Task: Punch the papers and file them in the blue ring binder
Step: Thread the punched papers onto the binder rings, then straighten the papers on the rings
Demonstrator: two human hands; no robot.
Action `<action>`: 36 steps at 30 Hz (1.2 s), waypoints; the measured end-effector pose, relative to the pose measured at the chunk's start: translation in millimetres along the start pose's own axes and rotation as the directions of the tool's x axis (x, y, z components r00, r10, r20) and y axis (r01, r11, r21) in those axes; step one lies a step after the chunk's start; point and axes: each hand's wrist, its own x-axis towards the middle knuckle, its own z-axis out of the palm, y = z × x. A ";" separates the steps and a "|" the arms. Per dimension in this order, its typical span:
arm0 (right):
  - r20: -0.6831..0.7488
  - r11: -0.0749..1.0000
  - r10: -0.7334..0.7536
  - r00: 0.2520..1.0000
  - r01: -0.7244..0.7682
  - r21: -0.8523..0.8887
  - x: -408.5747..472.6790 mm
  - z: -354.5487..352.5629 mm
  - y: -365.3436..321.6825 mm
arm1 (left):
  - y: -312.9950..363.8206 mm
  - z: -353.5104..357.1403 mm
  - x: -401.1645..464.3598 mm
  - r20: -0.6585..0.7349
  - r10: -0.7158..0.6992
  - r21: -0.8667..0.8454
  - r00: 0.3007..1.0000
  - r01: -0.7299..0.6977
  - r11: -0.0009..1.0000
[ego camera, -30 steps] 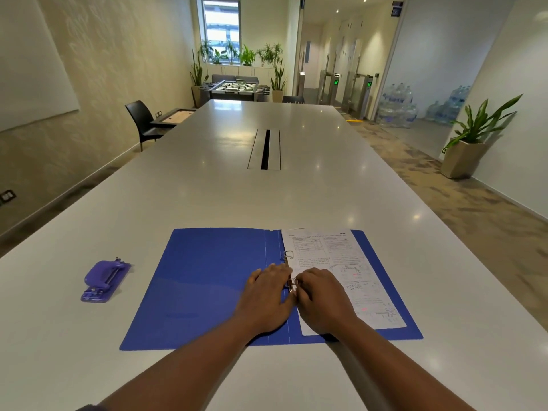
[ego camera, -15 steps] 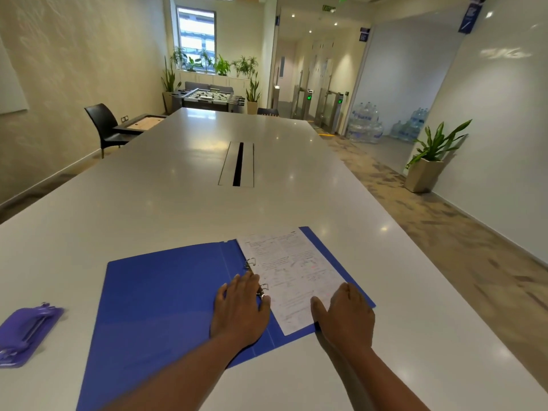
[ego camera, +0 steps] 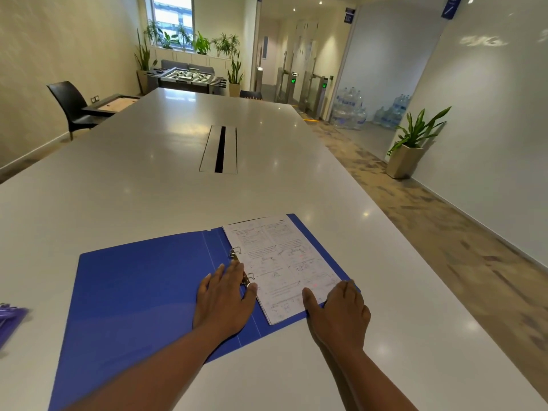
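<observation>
A white table (ego camera: 267,188) carries the blue binder (ego camera: 133,292), open flat near its front edge. Papers (ego camera: 281,262), their print too small to read, sit on the rings (ego camera: 249,277). The left hand (ego camera: 225,301) lies flat, fingers straight, beside the rings; the right hand (ego camera: 341,312) holds the papers' near corner, thumb on top. A purple punch (ego camera: 9,318) lies blurred, far left.

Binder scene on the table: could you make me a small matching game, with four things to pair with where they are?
Things:
1. papers
2. left hand
3. right hand
4. hole punch

Places:
A. far left edge of view
B. near right corner of the binder
C. on the rings, right half
D. flat beside the rings

Pairs: 1-C, 2-D, 3-B, 4-A
</observation>
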 end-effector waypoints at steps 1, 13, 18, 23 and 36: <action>0.002 1.000 0.020 1.000 -0.020 0.006 0.4 -1.2 -0.2 | 0.5 -0.1 -0.1 0.000 -0.001 0.000 1.000 0.001 1.000; 0.059 0.998 -0.056 0.997 0.055 0.026 2.8 -5.8 -2.8 | 2.3 0.0 -1.5 -0.009 0.003 0.072 1.000 -0.003 0.997; 0.035 0.933 0.013 0.999 -0.025 0.360 6.1 -19.4 -11.8 | 2.2 0.9 -0.3 -0.004 0.010 0.091 1.000 -0.009 0.996; 0.036 0.613 0.083 0.996 -0.080 0.786 6.4 -33.5 -24.0 | -1.7 -1.6 -0.4 -0.004 0.062 0.081 0.998 -0.061 0.995; -0.336 0.571 -0.478 0.812 0.578 0.583 -43.6 -33.9 -60.9 | -0.9 -45.0 1.6 0.113 -0.094 -0.797 0.989 0.147 0.586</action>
